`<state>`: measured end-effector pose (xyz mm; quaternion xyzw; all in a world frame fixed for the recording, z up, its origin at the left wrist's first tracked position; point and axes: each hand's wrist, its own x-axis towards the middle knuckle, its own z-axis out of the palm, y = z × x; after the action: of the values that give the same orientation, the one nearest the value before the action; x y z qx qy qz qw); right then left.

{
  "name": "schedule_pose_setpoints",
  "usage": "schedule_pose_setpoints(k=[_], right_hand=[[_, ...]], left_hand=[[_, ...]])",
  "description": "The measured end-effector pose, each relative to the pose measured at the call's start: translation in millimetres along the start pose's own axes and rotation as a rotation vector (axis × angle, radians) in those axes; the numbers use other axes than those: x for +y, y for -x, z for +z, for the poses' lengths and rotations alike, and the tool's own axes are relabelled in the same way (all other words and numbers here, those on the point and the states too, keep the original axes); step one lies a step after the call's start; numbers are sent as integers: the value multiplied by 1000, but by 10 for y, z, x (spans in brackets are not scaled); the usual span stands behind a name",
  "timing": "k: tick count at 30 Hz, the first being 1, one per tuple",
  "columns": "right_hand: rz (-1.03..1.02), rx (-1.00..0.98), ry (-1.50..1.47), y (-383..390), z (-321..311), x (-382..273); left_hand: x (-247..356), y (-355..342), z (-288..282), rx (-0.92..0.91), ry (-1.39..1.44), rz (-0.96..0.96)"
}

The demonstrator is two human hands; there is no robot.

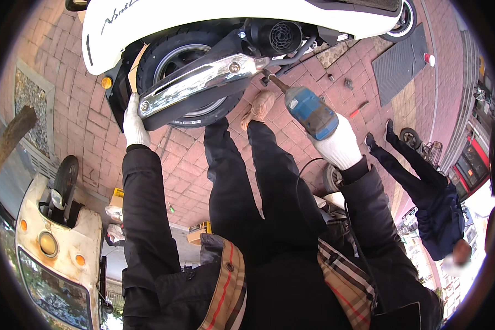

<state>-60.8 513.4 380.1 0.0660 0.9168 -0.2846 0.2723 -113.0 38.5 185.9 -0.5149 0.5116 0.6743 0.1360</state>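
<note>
A white scooter (225,12) stands along the far side, its rear wheel (148,63) partly covered by a long silver-and-black exhaust muffler (198,82). My left hand (135,125), in a white glove, grips the muffler's left end. In my gloved right hand (341,144) is a blue power impact wrench (309,109). Its long socket points at the muffler's right end, by the pipe; whether the socket sits on a bolt I cannot tell. Right of the muffler, a round black fan cover (285,36) shows under the body.
A red-handled screwdriver (358,109) and small dark parts (348,83) lie on the brick paving. Farther right are a grey mat (399,69) and a red-and-white cup (429,59). A person (423,181) stands at right. An old cream vehicle (60,242) is at left, near yellow boxes (198,232).
</note>
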Motion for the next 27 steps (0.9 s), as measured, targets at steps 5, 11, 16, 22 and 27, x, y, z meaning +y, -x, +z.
schedule_pose_setpoints(k=[5,11,16,22,27], right_hand=[[-32,-19,13,-68,-22,22],[-21,-32,2,-115,-67,25],[-10,-107,24,-96,-227,28],[31,-272,-110,155,-852,-41],[-98,-194,69,248,-1223,-307]], left_hand=[[-14,-41,-20,-1,1,12],[-29,-26,-9,37,-22,26],[-47,-72,-25,16,-13,51],[-53,-68,-39,13,-46,22],[-7,30,21,49,62,38]])
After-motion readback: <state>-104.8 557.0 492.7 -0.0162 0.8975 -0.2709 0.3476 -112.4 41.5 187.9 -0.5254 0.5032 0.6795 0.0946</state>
